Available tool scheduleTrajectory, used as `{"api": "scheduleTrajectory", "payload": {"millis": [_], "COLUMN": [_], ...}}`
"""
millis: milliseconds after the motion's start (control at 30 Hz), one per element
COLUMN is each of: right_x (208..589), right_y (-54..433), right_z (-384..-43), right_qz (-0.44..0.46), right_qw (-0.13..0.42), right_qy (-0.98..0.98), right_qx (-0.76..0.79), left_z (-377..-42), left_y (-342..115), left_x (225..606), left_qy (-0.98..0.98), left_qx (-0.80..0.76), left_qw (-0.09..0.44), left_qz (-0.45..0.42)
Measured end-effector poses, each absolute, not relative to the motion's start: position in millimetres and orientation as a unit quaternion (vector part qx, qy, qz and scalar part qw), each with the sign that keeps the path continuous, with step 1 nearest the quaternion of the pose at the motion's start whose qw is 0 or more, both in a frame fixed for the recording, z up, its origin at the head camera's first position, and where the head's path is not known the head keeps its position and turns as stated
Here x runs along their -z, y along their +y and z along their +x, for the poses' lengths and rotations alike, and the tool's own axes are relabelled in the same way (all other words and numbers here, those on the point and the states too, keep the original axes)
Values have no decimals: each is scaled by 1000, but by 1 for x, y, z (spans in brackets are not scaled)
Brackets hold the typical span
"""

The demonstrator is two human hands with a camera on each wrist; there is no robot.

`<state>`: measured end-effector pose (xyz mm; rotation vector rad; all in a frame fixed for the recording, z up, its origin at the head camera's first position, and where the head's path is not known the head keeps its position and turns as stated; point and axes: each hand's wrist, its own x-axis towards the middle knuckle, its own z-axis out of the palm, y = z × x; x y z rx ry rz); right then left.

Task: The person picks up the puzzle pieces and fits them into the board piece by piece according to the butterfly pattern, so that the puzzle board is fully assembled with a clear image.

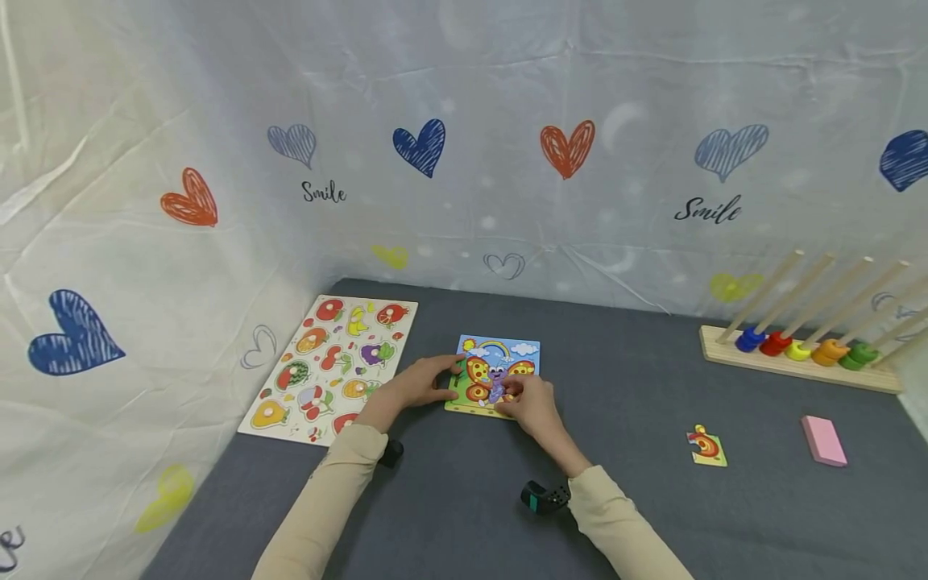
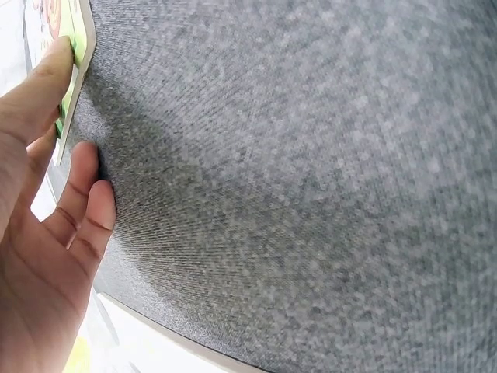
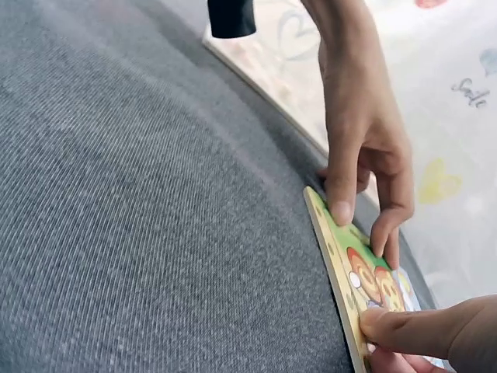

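A colourful butterfly jigsaw puzzle (image 1: pixel 500 348) lies on the dark grey tabletop, a rainbow and clouds along its top. My left hand (image 1: pixel 418 382) rests its thumb and a fingertip on the puzzle's left edge; in the left wrist view other fingers (image 2: pixel 99 210) lie beside the board near the cloth. At the lower right of the picture my right hand (image 1: pixel 532 409) pinches a puzzle piece by the purple butterfly body, thumb (image 3: pixel 388 326) low over the board. The hand hides most of that piece. A loose puzzle piece (image 1: pixel 706 448) with an orange-red ring lies apart to the right.
A fruit peg board (image 1: pixel 284 419) lies left, partly under the left forearm. On the right are a pink block (image 1: pixel 824 441) and a wooden stacker (image 1: pixel 797 366) with upright rods and coloured rings. A heart-patterned curtain (image 1: pixel 464 225) hangs behind and to the left.
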<state>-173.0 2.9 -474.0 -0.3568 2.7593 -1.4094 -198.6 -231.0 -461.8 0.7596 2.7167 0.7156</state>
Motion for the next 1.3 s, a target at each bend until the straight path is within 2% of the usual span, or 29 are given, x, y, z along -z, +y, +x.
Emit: {"api": "scheduleTrajectory", "payload": {"millis": [600, 767, 967, 1300], "right_x": [479, 479, 475, 482], "right_y": [12, 24, 70, 172], "right_z": [-175, -173, -164, -149], "right_qz": [-115, -108, -77, -82], "right_qw": [-20, 8, 90, 72], "right_qy": [870, 831, 759, 729], "right_qx": [480, 546, 640, 676], "left_z": [-202, -203, -201, -199], "left_y": [-224, -222, -223, -231], "left_x": [458, 460, 461, 464], "left_qy": [923, 921, 923, 927], "left_qx": [-247, -249, -251, -246], "left_qw": [110, 107, 108, 102], "left_qz": [272, 280, 272, 265]}}
